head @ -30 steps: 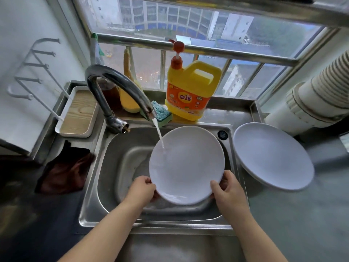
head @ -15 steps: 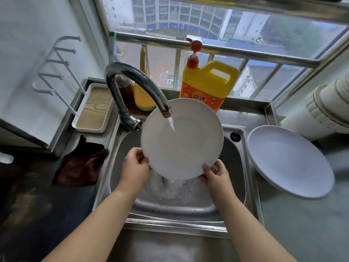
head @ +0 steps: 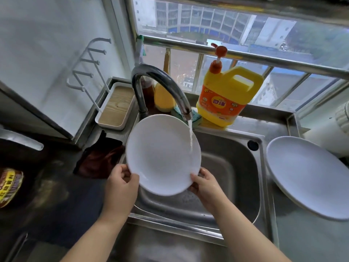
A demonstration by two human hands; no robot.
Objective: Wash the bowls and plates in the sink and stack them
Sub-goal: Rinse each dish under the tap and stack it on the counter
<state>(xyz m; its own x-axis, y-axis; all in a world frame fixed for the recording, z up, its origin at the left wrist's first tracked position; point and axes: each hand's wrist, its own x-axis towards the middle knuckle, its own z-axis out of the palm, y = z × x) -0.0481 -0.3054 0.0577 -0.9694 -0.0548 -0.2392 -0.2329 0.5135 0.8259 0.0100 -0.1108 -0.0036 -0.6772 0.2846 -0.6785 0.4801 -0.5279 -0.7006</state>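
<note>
The white plate (head: 163,155) is held tilted over the sink (head: 234,167), its face toward the camera. The left hand (head: 120,188) pinches the near-left rim, thumb on the face and fingers behind; the right hand (head: 206,185) pinches the near-right rim the same way, so each grip is closed on the plate. Water from the faucet (head: 160,86) lands on the plate's right edge and runs down it.

Half a second ago the stream hit nearer the plate's upper middle, and 1 second ago the plate sat lower in the basin with water striking its far-left rim. So the plate has been shifted left under the tap, sweeping the stream across its face. That reads as rinsing close to done on this side.

1 washed plate (head: 307,176) rests on the worktop right of the sink, where this one likely goes next. A yellow detergent jug (head: 226,99) stands on the far ledge. No bowls are visible
</note>
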